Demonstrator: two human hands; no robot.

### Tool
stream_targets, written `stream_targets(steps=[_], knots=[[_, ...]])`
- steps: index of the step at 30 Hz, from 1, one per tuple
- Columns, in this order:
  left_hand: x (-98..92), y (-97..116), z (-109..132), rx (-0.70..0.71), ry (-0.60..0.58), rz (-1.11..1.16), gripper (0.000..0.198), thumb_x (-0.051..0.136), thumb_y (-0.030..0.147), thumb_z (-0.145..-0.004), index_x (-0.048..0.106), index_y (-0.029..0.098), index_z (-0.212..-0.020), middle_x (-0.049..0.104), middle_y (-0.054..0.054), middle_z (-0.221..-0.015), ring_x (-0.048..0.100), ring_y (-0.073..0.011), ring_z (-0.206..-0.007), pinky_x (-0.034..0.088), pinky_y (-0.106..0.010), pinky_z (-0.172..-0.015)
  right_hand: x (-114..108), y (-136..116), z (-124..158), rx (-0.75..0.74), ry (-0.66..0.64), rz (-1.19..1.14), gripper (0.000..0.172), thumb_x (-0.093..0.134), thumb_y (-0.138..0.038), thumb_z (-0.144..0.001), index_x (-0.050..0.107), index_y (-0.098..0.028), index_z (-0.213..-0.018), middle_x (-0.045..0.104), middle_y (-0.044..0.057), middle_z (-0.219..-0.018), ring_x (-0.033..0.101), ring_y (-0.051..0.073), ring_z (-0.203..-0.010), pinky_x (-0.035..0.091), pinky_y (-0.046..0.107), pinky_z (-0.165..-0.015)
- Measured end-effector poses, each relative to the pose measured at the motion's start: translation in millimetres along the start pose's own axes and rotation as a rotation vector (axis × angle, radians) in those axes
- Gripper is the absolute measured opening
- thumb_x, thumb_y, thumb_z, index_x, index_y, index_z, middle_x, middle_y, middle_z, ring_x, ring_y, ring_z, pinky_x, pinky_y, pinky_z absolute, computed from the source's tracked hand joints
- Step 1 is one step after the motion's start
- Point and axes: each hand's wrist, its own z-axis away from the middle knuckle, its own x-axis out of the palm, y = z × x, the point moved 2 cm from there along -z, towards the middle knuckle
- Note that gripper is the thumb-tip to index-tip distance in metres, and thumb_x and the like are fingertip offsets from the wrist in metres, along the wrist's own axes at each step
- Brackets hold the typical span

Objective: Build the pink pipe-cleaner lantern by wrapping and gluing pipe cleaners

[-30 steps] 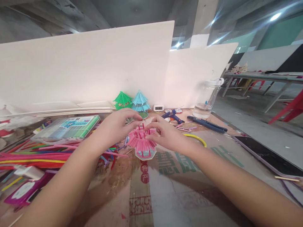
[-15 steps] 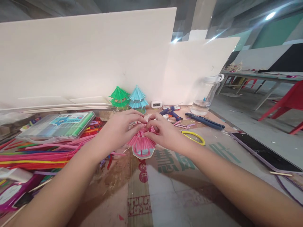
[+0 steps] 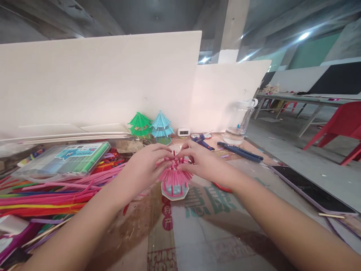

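Note:
A small pink pavilion model (image 3: 176, 177) made of fuzzy pipe cleaners stands on a pale many-sided base in front of me. It has a fringed roof, with short dark-pink posts rising above it. My left hand (image 3: 149, 162) is at the upper left of the model, thumb and fingers pinched at the posts. From the right, my right hand (image 3: 194, 160) pinches at the same upper part. Both sets of fingertips partly cover the top, so exactly which piece each grips is hard to see.
Bundled pipe cleaners (image 3: 56, 190) and a marker case (image 3: 64, 160) lie left. Behind stand a green model (image 3: 140, 124), a blue model (image 3: 161, 126) and a small clock (image 3: 183, 132). Rightward are a glue gun (image 3: 203, 142), blue-handled tool (image 3: 239, 151), water jug (image 3: 239, 124) and phone (image 3: 310, 188).
My view has tilted upward. The pink model has shifted slightly right and nearer, both hands moving with it, and more of its upper posts show. A yellow loop by my right wrist is now hidden.

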Motion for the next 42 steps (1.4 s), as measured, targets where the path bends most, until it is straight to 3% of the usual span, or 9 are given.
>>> stream_targets(steps=[5, 10, 15, 21, 24, 30, 34, 39, 42], knots=[[-2.1, 2.7, 2.5, -0.017, -0.002, 0.052, 0.016, 0.056, 0.018, -0.089, 0.071, 0.023, -0.092, 0.072, -0.003, -0.102, 0.066, -0.0193, -0.097, 0.051, -0.03, -0.086, -15.8, -2.6, 1.8, 0.004, 0.089, 0.016, 0.032, 0.063, -0.021, -0.087, 0.067, -0.025, -0.118, 0.061, 0.008, -0.119, 0.059, 0.022, -0.108, 0.045, 0.038, -0.094], [-5.7, 5.5, 3.8, -0.103, 0.017, 0.048, 0.011, 0.056, 0.024, -0.09, 0.067, 0.022, -0.092, 0.071, -0.003, -0.097, 0.066, -0.0207, -0.092, 0.051, -0.031, -0.082, -27.7, -6.5, 0.8, 0.046, 0.126, -0.094, 0.03, 0.051, -0.021, -0.092, 0.069, -0.02, -0.116, 0.069, 0.008, -0.106, 0.062, 0.016, -0.078, 0.049, 0.032, -0.071], [-4.8, 6.8, 5.4, -0.033, 0.288, -0.04, 0.019, 0.06, 0.029, -0.091, 0.063, 0.019, -0.107, 0.07, -0.007, -0.104, 0.065, -0.0224, -0.099, 0.052, -0.035, -0.086, -21.0, -15.9, 1.7, 0.025, 0.075, -0.292, 0.031, 0.05, -0.018, -0.09, 0.07, -0.02, -0.114, 0.07, 0.008, -0.111, 0.064, 0.02, -0.097, 0.049, 0.035, -0.083], [-4.9, 14.8, 7.3, 0.233, 0.515, -0.184, 0.006, 0.059, 0.02, -0.092, 0.064, 0.02, -0.094, 0.072, -0.005, -0.089, 0.066, -0.0174, -0.082, 0.053, -0.031, -0.074, -12.5, -30.2, 5.7, -0.03, -0.066, -0.447, 0.03, 0.051, -0.017, -0.089, 0.072, -0.021, -0.109, 0.072, 0.002, -0.096, 0.063, 0.019, -0.09, 0.049, 0.032, -0.081], [-8.6, 16.1, 6.9, 0.221, 0.518, -0.183, 0.007, 0.058, 0.018, -0.092, 0.065, 0.02, -0.09, 0.072, -0.004, -0.086, 0.066, -0.0163, -0.08, 0.052, -0.03, -0.073, -14.2, -34.4, 8.1, -0.032, -0.089, -0.405, 0.029, 0.051, -0.018, -0.089, 0.072, -0.023, -0.108, 0.069, 0.001, -0.085, 0.061, 0.018, -0.081, 0.048, 0.03, -0.073], [-6.6, 14.1, 3.9, 0.132, 0.449, -0.199, 0.018, 0.046, 0.018, -0.096, 0.059, 0.018, -0.084, 0.065, -0.004, -0.078, 0.058, -0.0187, -0.076, 0.048, -0.031, -0.069, -15.3, -37.4, 9.9, -0.031, -0.118, -0.431, 0.03, 0.05, -0.019, -0.089, 0.071, -0.028, -0.109, 0.07, -0.001, -0.092, 0.062, 0.017, -0.084, 0.048, 0.03, -0.075], [-6.7, 9.1, 3.3, 0.066, 0.433, -0.236, 0.022, 0.038, 0.02, -0.098, 0.052, 0.019, -0.081, 0.06, -0.005, -0.077, 0.053, -0.0201, -0.074, 0.045, -0.032, -0.067, -21.3, -33.4, 8.5, 0.066, -0.018, -0.449, 0.029, 0.052, -0.021, -0.088, 0.071, -0.023, -0.111, 0.071, 0.003, -0.102, 0.063, 0.018, -0.088, 0.047, 0.03, -0.075], [-14.4, 0.0, 3.8, -0.059, 0.318, -0.236, 0.037, 0.033, 0.026, -0.1, 0.043, 0.022, -0.064, 0.05, -0.001, -0.062, 0.049, -0.0185, -0.063, 0.039, -0.031, -0.059, -30.5, -22.2, 6.9, 0.12, 0.081, -0.221, 0.02, 0.059, -0.027, -0.087, 0.073, -0.019, -0.099, 0.068, 0.004, -0.088, 0.058, 0.016, -0.076, 0.043, 0.028, -0.067], [-15.2, -1.6, 2.6, -0.059, 0.269, -0.196, 0.028, 0.042, 0.028, -0.097, 0.055, 0.019, -0.074, 0.058, -0.003, -0.072, 0.056, -0.02, -0.074, 0.044, -0.032, -0.067, -24.5, -14.8, 5.9, 0.071, 0.049, -0.066, 0.017, 0.065, -0.026, -0.085, 0.073, -0.021, -0.099, 0.064, 0.004, -0.096, 0.058, 0.017, -0.085, 0.043, 0.029, -0.075]])
